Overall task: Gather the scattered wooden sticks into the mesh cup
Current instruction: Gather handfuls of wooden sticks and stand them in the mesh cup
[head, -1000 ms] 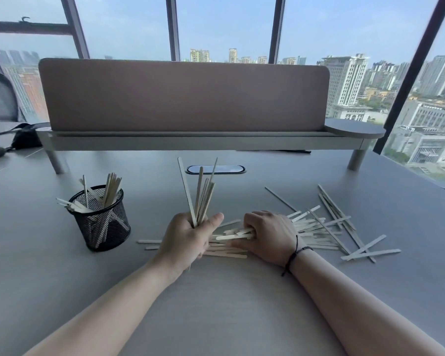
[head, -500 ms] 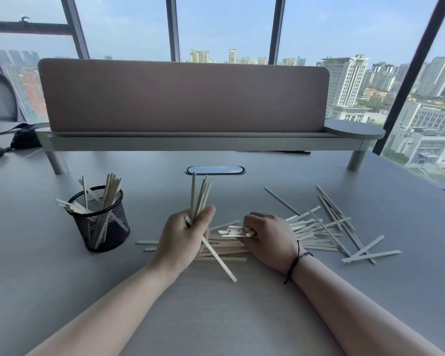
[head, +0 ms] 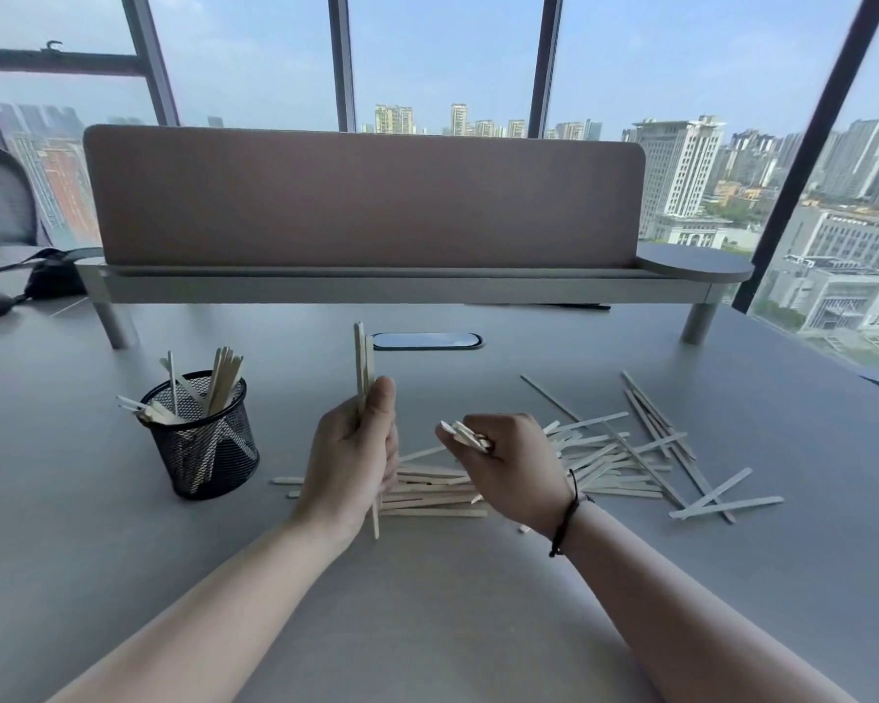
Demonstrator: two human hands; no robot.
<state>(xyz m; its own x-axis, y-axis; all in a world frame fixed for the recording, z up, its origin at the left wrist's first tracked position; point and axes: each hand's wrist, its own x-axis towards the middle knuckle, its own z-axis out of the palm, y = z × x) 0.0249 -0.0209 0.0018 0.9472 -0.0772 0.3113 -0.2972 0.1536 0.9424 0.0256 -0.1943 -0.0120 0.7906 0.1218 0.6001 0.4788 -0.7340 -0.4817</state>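
Head view, both hands over the grey matte worktop (head: 452,626).

Sticks: thin, flat, pale wood, straight-edged with rounded ends. I see 3 groups.
- Loose pile (head: 620,459) lying flat on the worktop, crisscrossed, running from under the hands out to the right. A few longer, greyer strips sit at its right edge.
- Upright bundle (head: 364,362) in the left hand (head: 354,464). Its fingers are wrapped tight around the bundle, thumb pressed along its side. Stick tops rise above the thumb; 1 lower end pokes out below the palm, just above the worktop.
- Short bunch (head: 463,432) in the right hand (head: 511,464). The fingers are curled closed on it, and the ends point left toward the left hand. I cannot count them.

The hands are near each other but apart. A dark cord sits on the right wrist.

Mesh cup (head: 201,443): black wire mesh, round, upright, left of the left hand and apart from it. It already holds several sticks, leaning at different angles, some fanned over the left rim.
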